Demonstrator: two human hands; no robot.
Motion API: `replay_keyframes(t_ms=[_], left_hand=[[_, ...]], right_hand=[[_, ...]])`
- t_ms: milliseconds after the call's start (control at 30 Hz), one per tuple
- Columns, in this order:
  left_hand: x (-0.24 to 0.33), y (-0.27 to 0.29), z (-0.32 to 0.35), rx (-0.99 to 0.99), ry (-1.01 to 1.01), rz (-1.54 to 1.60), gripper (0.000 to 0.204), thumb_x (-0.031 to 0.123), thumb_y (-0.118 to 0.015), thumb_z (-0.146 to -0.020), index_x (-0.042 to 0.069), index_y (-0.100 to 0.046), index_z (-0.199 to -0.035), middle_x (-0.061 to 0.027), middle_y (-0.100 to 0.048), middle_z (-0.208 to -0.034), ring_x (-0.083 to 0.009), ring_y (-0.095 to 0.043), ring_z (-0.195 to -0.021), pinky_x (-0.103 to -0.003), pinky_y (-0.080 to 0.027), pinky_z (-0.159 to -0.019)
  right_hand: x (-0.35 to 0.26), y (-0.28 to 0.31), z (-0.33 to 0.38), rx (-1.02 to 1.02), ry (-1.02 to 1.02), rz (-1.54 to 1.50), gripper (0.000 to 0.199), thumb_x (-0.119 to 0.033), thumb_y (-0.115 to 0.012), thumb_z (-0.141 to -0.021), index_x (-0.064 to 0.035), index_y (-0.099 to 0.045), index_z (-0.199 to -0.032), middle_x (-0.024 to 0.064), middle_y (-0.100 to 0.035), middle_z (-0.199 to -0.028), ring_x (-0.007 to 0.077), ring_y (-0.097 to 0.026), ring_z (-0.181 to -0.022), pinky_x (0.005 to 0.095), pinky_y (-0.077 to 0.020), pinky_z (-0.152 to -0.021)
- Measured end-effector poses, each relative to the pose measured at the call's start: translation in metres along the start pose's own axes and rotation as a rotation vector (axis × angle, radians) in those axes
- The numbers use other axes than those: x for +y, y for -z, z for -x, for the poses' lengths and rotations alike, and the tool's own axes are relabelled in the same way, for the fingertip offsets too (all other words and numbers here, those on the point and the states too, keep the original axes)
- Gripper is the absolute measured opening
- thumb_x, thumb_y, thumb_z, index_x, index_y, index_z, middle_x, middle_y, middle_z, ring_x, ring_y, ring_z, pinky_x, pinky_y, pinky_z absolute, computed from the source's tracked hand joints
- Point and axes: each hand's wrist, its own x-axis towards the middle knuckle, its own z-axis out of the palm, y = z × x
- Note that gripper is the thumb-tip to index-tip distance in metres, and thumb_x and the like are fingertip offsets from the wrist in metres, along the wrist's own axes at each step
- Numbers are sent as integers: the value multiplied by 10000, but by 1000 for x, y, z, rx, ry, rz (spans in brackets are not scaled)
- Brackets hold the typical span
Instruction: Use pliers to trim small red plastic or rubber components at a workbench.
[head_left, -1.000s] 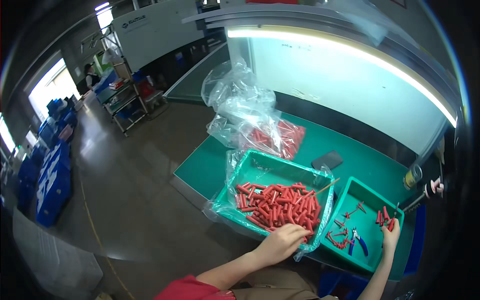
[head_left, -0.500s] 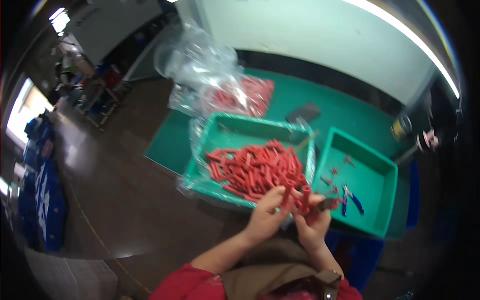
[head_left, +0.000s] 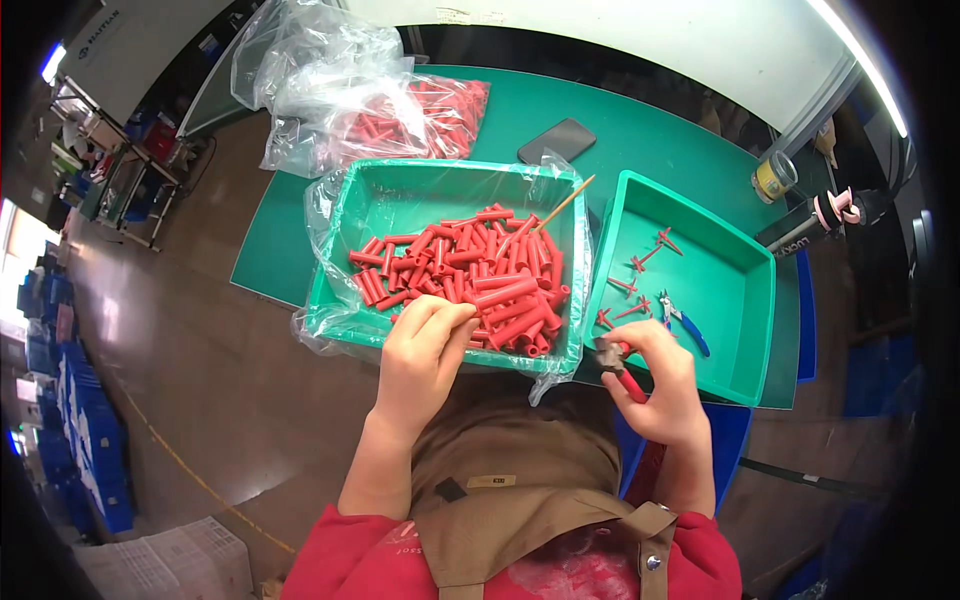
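Observation:
My left hand (head_left: 425, 350) is at the near edge of a green bin (head_left: 340, 225) lined with clear plastic and filled with short red tubes (head_left: 505, 293). Its fingers are pinched together by the tubes; whatever is between the fingertips is hidden. My right hand (head_left: 660, 385) grips red-handled cutting pliers (head_left: 628, 384), their metal jaws pointing left between the two bins. Beside that hand, a second green bin (head_left: 735, 245) holds thin red branched plastic pieces (head_left: 655, 247) and blue-handled pliers (head_left: 690, 330).
Behind the tube bin lies a clear plastic bag (head_left: 440, 110) of red tubes. A dark phone-like slab (head_left: 557, 141) rests on the green table (head_left: 690, 125). One thin wooden stick (head_left: 567, 204) leans on the tubes. A yellow-labelled can (head_left: 774, 178) stands at the far right.
My hands were together over the near bin edge with red tubes between them. They have parted, left hand leftward and right hand rightward with the pliers. The view has shifted too.

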Motion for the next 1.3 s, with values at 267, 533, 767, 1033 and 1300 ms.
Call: replay_keyframes(t_ms=[267, 533, 767, 1033, 1300], left_hand=[[12, 7, -1, -32, 55, 123, 117, -19, -746, -809, -7, -697, -915, -102, -644, -816, -208, -624, -704, -311, -496, -621], [15, 6, -6, -140, -28, 162, 140, -19, -750, -799, -3, -694, -926, -98, -650, -820, -220, -627, -711, -313, -496, -627], [19, 12, -18, -292, -82, 286, 133, -18, -737, -808, 6, -693, -932, -98, -639, -856, -227, -644, -752, -327, -511, -658], [16, 14, -30, -361, -166, 304, 135, 14, -733, -808, 19, -688, -935, -88, -634, -857, -232, -650, -782, -328, -518, -679], [13, 12, -32, -352, -178, 324, 135, 36, -742, -810, 13, -682, -930, -90, -635, -860, -234, -647, -781, -330, -519, -676]], right_hand=[[0, 7, -14, -40, 149, 578, 424, 9, -735, -638, -49, -619, -1042, 107, -634, -982, 323, -580, -908, 427, -462, -814], [-1, -1, -18, -141, 143, 391, 460, 19, -725, -620, -35, -619, -1064, 110, -635, -982, 329, -589, -925, 415, -466, -817], [8, 7, -31, -359, 124, 250, 480, 5, -718, -639, -10, -616, -1107, 135, -635, -992, 337, -589, -927, 408, -477, -817], [2, 8, -40, -421, 152, 281, 474, -14, -721, -663, -1, -617, -1125, 145, -630, -1002, 335, -598, -938, 409, -485, -833], [5, 5, -40, -372, 155, 235, 452, -4, -726, -666, 4, -626, -1107, 148, -633, -975, 341, -603, -897, 414, -497, -783]])
